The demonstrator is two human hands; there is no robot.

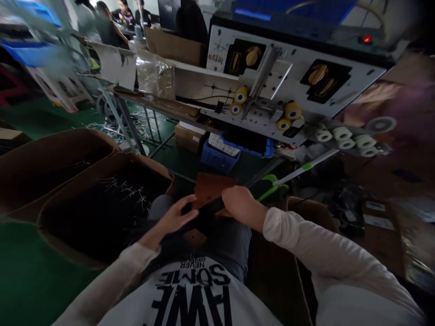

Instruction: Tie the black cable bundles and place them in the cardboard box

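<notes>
A long black bundle (211,208), perhaps of cables, lies slanted across my lap; the dim light hides its exact kind. My right hand (240,204) is closed in a fist around its upper right end. Farther down the bundle is my left hand (176,216), thumb and fingers curved around it with the tips apart. Dark strands trail out past the left wrist. Behind the bundle, close to both hands, is an orange-brown board (209,185). A small tan piece (195,237) shows below, between my legs.
Cardboard boxes with dark contents and white ties (131,190) stand at left; another box (297,271) is at right. Ahead is a machine panel (288,86) with yellow rollers. A green-and-white stick (295,174) leans nearby. Blue bins (220,156) sit beneath the bench. People sit far back.
</notes>
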